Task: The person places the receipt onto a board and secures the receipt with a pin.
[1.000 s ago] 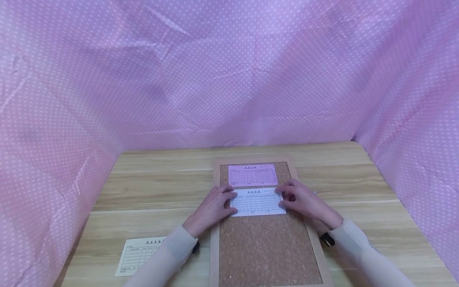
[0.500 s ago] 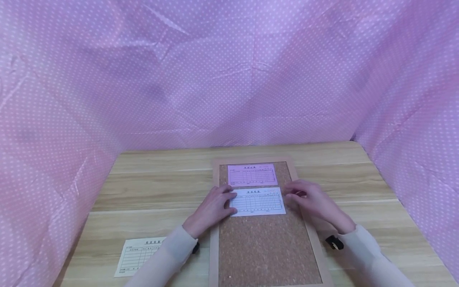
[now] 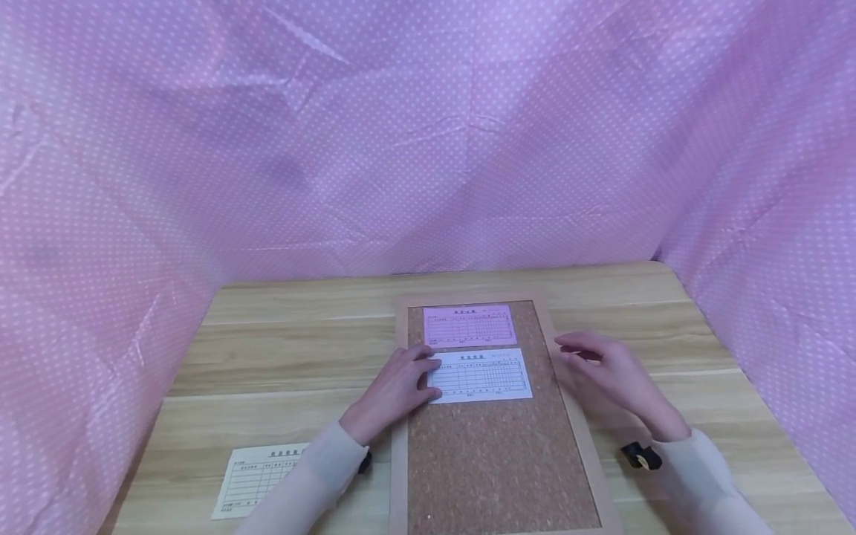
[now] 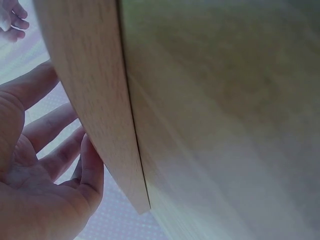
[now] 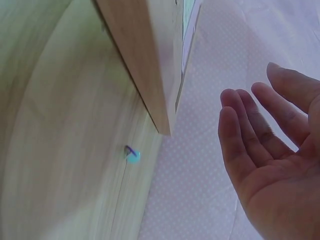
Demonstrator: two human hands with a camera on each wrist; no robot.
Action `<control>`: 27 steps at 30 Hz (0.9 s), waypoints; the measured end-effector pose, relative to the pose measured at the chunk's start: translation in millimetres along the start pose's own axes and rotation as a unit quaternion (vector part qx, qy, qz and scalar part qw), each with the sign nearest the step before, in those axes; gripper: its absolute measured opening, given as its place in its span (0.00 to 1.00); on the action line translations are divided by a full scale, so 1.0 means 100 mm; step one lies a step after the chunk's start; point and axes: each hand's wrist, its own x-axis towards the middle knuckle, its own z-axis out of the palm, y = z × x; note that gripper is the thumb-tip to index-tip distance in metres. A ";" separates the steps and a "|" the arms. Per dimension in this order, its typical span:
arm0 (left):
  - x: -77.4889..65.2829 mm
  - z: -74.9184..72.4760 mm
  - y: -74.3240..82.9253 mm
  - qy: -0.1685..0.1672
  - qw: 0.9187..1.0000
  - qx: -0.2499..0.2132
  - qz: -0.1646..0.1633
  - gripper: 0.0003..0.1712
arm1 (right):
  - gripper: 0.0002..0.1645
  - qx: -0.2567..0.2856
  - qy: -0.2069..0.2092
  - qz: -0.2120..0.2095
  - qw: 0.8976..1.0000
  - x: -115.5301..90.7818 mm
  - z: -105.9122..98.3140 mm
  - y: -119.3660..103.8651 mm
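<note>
A framed cork board (image 3: 495,468) lies on the table with two printed form slips on it. The pink slip (image 3: 469,325) is at its far end, and just below that lies the white slip (image 3: 478,376). My left hand (image 3: 396,386) rests its fingertips and thumb on the white slip's left end, fingers spread. In the left wrist view the left fingers (image 4: 92,170) reach past the board's wooden frame (image 4: 95,90). Over the board's right side my right hand (image 3: 611,369) hovers with nothing in it, fingers loosely bent, as the right wrist view also shows.
A cream form slip (image 3: 257,479) lies on the wooden table (image 3: 287,349) at the front left, partly under the left forearm. Right of the board frame, a small teal item (image 5: 132,155) sits on the table. Pink dotted cloth (image 3: 428,134) hangs around the back and sides.
My right hand has let go of the white slip's right end and moved away to the right, past the board frame. The left hand has kept its place on the slip.
</note>
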 end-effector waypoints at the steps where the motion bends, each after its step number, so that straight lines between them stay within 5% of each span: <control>1: 0.00 0.00 0.00 0.001 1.000 -0.001 0.000 0.31 | 0.16 0.000 0.004 0.001 1.000 -0.01 -0.02 0.01; 16: -0.01 -0.01 0.01 0.004 1.000 0.001 0.003 0.30 | 0.16 0.004 0.010 0.063 0.998 -0.08 -0.21 0.15; 27: 0.00 -0.01 0.01 0.001 1.000 -0.003 0.001 0.30 | 0.15 -0.014 0.004 0.064 0.998 -0.13 -0.27 0.31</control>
